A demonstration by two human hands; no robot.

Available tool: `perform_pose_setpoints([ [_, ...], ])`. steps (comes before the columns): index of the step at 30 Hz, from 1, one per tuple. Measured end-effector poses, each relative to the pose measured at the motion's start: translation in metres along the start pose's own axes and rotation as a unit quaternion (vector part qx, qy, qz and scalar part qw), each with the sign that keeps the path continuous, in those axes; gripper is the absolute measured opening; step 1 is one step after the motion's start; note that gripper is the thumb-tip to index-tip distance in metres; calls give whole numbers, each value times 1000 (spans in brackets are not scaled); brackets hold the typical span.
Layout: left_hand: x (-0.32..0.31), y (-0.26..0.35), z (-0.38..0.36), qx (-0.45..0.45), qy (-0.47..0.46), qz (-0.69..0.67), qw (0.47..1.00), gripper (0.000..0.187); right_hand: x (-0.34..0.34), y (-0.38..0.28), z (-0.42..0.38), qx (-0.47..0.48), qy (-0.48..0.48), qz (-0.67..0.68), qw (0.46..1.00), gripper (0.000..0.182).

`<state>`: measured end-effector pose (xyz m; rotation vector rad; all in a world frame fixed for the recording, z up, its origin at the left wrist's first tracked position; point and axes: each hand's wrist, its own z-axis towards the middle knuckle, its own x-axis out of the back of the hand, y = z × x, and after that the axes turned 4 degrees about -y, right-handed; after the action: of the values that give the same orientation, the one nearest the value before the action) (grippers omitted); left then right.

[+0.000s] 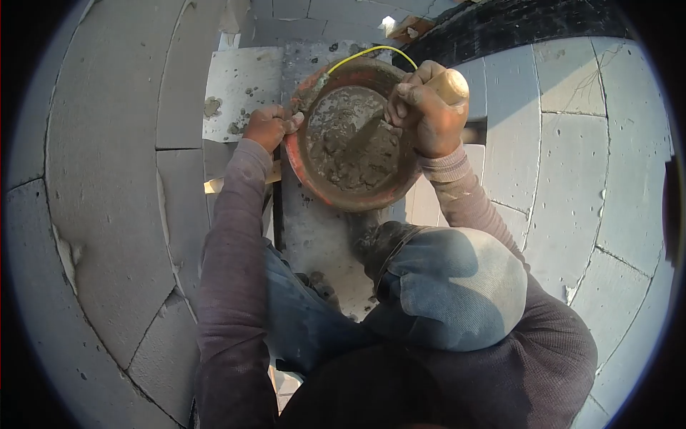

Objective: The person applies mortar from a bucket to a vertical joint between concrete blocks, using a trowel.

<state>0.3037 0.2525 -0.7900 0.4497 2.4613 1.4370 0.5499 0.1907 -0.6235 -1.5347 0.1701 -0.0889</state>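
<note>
A round reddish bucket [296, 161] with a yellow handle [371, 49] holds wet grey mortar [343, 143]. My left hand [270, 127] is closed on the bucket's left rim. At the right side, my right hand [432, 111] is wrapped round the wooden handle of a trowel [450, 86]. The trowel's blade, coated in mortar, dips into the mix and is partly hidden by it.
The bucket stands on a mortar-spotted board [314, 236] between my legs. A pale splattered panel [243, 79] lies at the upper left. Grey block walls [107, 179] rise on both sides, and a black curved surface [514, 32] spans the upper right.
</note>
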Motion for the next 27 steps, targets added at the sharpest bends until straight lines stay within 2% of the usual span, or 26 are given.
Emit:
perform_pose_setpoints([
  [2, -1, -3, -2, 8, -19, -3, 1000, 14, -7, -3, 16, 63, -95, 124, 986, 11],
  [3, -1, -4, -1, 8, -22, -19, 1000, 13, -9, 3, 21, 62, -91, 123, 986, 11],
  [5, 2, -5, 2, 7, -24, -34, 999, 13, -21, 21, 32, 115, -200, 53, 972, 11],
  [7, 6, -9, 6, -2, -40, -17, 999, 12, -37, 54, 37, 70, -270, 181, 943, 11],
  [8, 8, -12, 4, 2, -40, -19, 999, 12, -44, 65, 34, 70, -277, 75, 955, 10],
  [10, 10, -12, 6, 4, -74, -98, 992, 13, -47, 92, 31, 167, -356, -100, 914, 14],
  [11, 7, -11, 4, 9, -77, -99, 992, 13, -43, 95, 26, 163, -354, -100, 916, 14],
  [13, 7, -4, 4, 4, -48, -33, 998, 15, -32, 95, 27, 88, -426, -107, 894, 17],
  [14, 7, -8, 3, 6, -48, -35, 998, 15, -25, 90, 24, 85, -427, -107, 894, 17],
  [17, 8, -6, 6, 19, -28, -5, 999, 17, 0, 68, 27, 74, -539, -163, 823, 19],
  [21, 12, -7, 11, 16, -31, 55, 998, 17, 30, 43, 25, 68, -554, -241, 794, 18],
  [23, 13, -9, 13, 16, -51, 64, 997, 17, 34, 16, 32, 77, -434, -232, 867, 18],
  [25, 5, 3, 2, 23, -43, 9, 999, 15, 39, -8, 38, 85, -340, -241, 905, 20],
  [26, 3, 4, 1, 25, -43, 9, 999, 15, 28, -33, 36, 97, -314, -196, 924, 18],
  [27, 3, 6, 1, 26, -43, -3, 999, 15, 27, -35, 40, 103, -293, -89, 946, 18],
])
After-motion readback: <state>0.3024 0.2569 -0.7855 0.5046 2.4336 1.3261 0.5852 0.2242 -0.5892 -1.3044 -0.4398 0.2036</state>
